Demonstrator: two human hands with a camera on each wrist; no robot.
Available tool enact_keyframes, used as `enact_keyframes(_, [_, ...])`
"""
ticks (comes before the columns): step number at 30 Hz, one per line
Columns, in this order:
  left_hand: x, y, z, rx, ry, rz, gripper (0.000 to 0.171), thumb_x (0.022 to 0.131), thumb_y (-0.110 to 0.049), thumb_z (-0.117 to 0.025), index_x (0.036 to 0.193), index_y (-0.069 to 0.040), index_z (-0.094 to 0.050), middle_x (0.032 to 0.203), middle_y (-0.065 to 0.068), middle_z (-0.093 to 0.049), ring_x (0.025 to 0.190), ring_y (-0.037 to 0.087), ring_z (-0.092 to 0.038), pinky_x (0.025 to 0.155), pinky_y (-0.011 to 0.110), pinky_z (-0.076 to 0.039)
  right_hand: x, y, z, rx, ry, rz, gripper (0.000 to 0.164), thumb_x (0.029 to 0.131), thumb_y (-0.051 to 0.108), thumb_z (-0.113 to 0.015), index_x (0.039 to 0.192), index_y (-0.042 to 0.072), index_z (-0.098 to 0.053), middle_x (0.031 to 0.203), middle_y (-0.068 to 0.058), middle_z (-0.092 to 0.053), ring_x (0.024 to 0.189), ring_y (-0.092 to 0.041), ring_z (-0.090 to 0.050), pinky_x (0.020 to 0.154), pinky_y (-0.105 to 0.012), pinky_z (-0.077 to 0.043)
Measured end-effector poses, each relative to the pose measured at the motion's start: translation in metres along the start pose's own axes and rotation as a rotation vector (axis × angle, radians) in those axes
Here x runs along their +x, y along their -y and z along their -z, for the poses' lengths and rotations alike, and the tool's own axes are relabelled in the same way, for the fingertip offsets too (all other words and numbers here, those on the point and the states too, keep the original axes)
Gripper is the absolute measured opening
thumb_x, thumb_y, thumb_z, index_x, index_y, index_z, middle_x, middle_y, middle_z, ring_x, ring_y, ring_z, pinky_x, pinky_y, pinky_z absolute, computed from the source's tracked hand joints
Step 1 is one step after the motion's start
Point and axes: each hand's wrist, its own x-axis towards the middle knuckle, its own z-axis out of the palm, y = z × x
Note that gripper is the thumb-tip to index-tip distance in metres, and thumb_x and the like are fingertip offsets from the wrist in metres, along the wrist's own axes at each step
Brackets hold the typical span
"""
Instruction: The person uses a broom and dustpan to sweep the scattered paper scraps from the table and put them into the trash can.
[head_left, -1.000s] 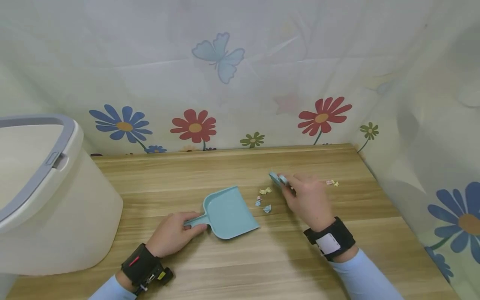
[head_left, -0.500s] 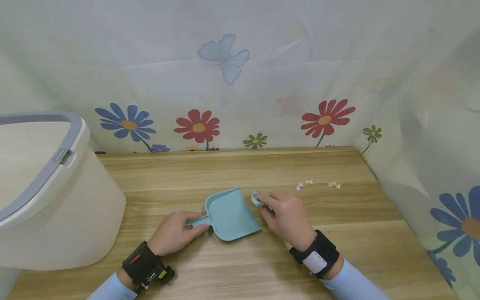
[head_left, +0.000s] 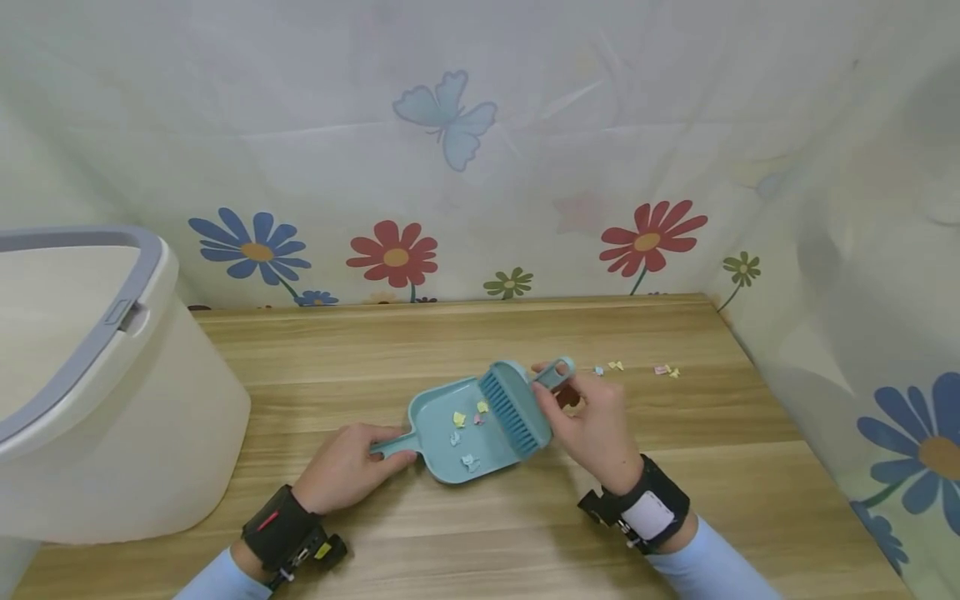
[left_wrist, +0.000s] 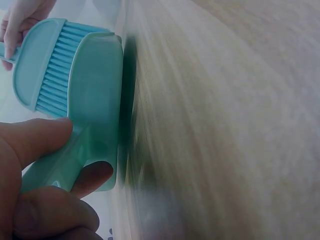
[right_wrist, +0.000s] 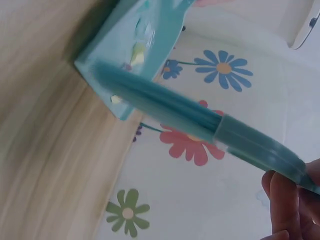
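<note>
My left hand [head_left: 347, 468] grips the handle of a light blue dustpan [head_left: 442, 458], which lies on the wooden table. Several crumpled paper scraps [head_left: 459, 420], yellow, pink and pale blue, lie in the pan. With my right hand [head_left: 596, 429] I hold a matching blue hand brush [head_left: 525, 400] by its handle. Its bristles hang over the pan's open front edge. In the left wrist view the thumb and fingers wrap the dustpan handle [left_wrist: 55, 167]. The right wrist view has the brush bristles [right_wrist: 155, 97] reaching down to the pan.
More paper scraps [head_left: 663, 370] lie on the table [head_left: 480, 550] to the right, behind my right hand. A tall white bin [head_left: 150, 417] with a grey rim stands at the left. A flower-print curtain [head_left: 300, 150] hangs along the back and right.
My right hand swept scraps leftward into the dustpan with the brush, then tilted the brush up so its bristles face the pan. The left hand and dustpan stay nearly in place.
</note>
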Motion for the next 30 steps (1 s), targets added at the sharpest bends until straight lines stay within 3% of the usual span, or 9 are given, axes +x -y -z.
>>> enact_keyframes(5, [0.000,0.000,0.002,0.003,0.008,-0.005,0.050,0.092,-0.050,-0.076,0.129,-0.017,-0.074,0.130,0.001,-0.073,0.054,0.005,-0.033,0.054,0.023,-0.032,0.001,-0.001,0.001,-0.096,-0.010,0.060,0.022,0.085,0.000,-0.080,0.106,0.003,-0.076,0.085,-0.007,-0.077,0.062,-0.010,-0.067,0.053,-0.021,-0.051])
enact_keyframes(7, [-0.001,0.000,0.003,0.009,0.014,-0.023,0.050,0.092,-0.051,-0.075,0.130,-0.017,-0.074,0.131,0.001,-0.072,0.058,0.004,-0.040,0.059,0.022,-0.037,0.000,-0.001,-0.001,-0.157,0.006,0.107,0.023,0.083,0.000,-0.081,0.105,0.003,-0.076,0.084,-0.006,-0.077,0.062,-0.010,-0.067,0.054,-0.020,-0.051])
enact_keyframes(11, [-0.003,0.001,0.003,0.019,0.031,-0.063,0.050,0.092,-0.052,-0.074,0.130,-0.019,-0.073,0.132,0.001,-0.071,0.086,0.003,-0.062,0.079,0.027,-0.053,-0.005,0.002,-0.008,-0.255,0.076,0.183,0.016,0.081,0.004,-0.085,0.094,0.006,-0.075,0.074,0.000,-0.069,0.060,-0.009,-0.058,0.055,-0.022,-0.045])
enact_keyframes(13, [-0.004,0.001,0.003,0.020,0.035,-0.074,0.049,0.093,-0.053,-0.073,0.130,-0.020,-0.074,0.133,0.000,-0.071,0.102,0.003,-0.064,0.090,0.033,-0.056,-0.008,0.005,-0.010,-0.262,0.111,0.190,0.015,0.080,0.006,-0.086,0.091,0.007,-0.076,0.072,0.002,-0.066,0.060,-0.008,-0.053,0.056,-0.022,-0.043])
enact_keyframes(16, [-0.004,0.002,0.003,0.016,0.040,-0.080,0.048,0.094,-0.052,-0.073,0.129,-0.020,-0.074,0.133,0.000,-0.071,0.109,0.005,-0.065,0.094,0.038,-0.056,-0.010,0.009,-0.012,-0.257,0.149,0.173,0.017,0.080,0.008,-0.087,0.095,0.007,-0.079,0.074,0.002,-0.067,0.060,-0.007,-0.052,0.056,-0.021,-0.042])
enact_keyframes(20, [-0.004,0.002,0.002,0.016,0.034,-0.089,0.046,0.094,-0.051,-0.073,0.128,-0.021,-0.075,0.132,0.000,-0.071,0.106,0.005,-0.065,0.090,0.035,-0.056,-0.010,0.011,-0.012,-0.201,0.169,0.133,0.016,0.083,0.008,-0.085,0.097,0.008,-0.079,0.074,0.003,-0.068,0.060,-0.005,-0.054,0.056,-0.019,-0.044])
enact_keyframes(23, [-0.003,0.002,0.002,0.020,0.026,-0.095,0.045,0.094,-0.051,-0.073,0.128,-0.021,-0.075,0.131,0.000,-0.072,0.099,0.005,-0.064,0.086,0.031,-0.055,-0.010,0.010,-0.011,-0.064,0.170,0.078,0.014,0.087,0.006,-0.080,0.101,0.008,-0.078,0.077,0.002,-0.072,0.061,-0.004,-0.057,0.055,-0.022,-0.049])
enact_keyframes(27, [-0.003,0.002,0.001,0.047,0.017,-0.103,0.046,0.094,-0.053,-0.072,0.129,-0.024,-0.074,0.131,-0.003,-0.072,0.092,0.002,-0.061,0.084,0.028,-0.054,-0.007,0.008,-0.006,0.114,0.132,-0.020,0.015,0.091,0.001,-0.075,0.106,0.005,-0.076,0.084,-0.001,-0.076,0.063,-0.006,-0.059,0.055,-0.028,-0.053])
enact_keyframes(30, [-0.003,0.002,0.001,0.058,0.022,-0.101,0.046,0.095,-0.054,-0.070,0.130,-0.024,-0.073,0.130,-0.004,-0.072,0.082,0.001,-0.059,0.079,0.027,-0.053,-0.005,0.006,-0.001,0.136,0.084,-0.039,0.016,0.091,0.000,-0.076,0.106,0.005,-0.076,0.084,-0.002,-0.076,0.063,-0.006,-0.059,0.054,-0.028,-0.053])
